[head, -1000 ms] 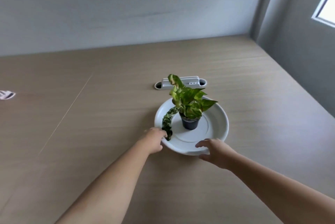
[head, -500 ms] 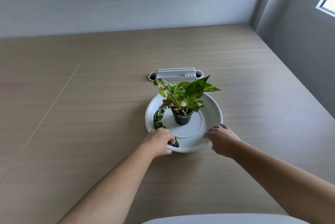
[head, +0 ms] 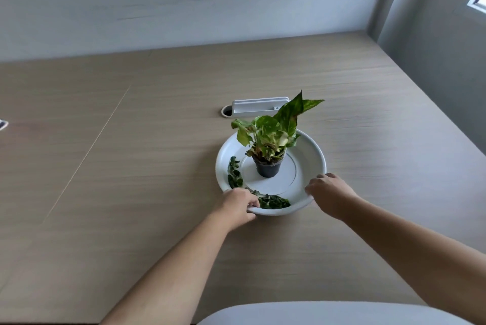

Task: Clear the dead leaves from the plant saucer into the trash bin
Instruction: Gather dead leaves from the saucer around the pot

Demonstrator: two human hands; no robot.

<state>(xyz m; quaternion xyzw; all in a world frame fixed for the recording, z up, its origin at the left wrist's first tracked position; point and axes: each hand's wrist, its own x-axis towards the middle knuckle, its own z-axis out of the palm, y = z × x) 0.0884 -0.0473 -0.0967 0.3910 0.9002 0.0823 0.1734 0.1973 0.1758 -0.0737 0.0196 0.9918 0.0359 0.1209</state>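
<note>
Head view: both hands are on the white saucer (head: pixel 313 146), which sits on the desk (head: pixel 131 167). The left hand (head: pixel 238 206) is at the near-left rim, its fingers (head: pixel 251 203) curled over the edge and clamped on it, just beside the leaf litter. The right hand (head: pixel 328 194) is at the near-right rim, its fingers likewise curled onto the edge, gripping.

Step in hand, as I read it: taking hold of the saucer to carry or tip it.
- Lift level and slow, with both grips even. The small black pot (head: pixel 268 168) stands loose at the centre, and its plant (head: pixel 268 138) looks top-heavy, leaning right.
- A tilt toward the near side would likely slide the pot into the leaves.
- It is probably safer to set the pot on the desk first and then tip.
- Left fingers should stay on the rim and not crush the litter against the wall.

Containers:
- Saucer: the pot stands upright on the raised centre disc. The dead leaves (head: pixel 273 202), dark and shrivelled, lie in the outer trough in an arc from the left side round to the near edge, apart from the pot.
- Pot: holds a live variegated plant. The soil is barely visible.
- Trash bin: not in view. I cannot tell what the pale rounded shape (head: pixel 328 314) at the bottom edge is.
- A white cable box (head: pixel 259 106) is set in the desk just behind the saucer.

The task has hardly begun: every leaf lies in the saucer.
</note>
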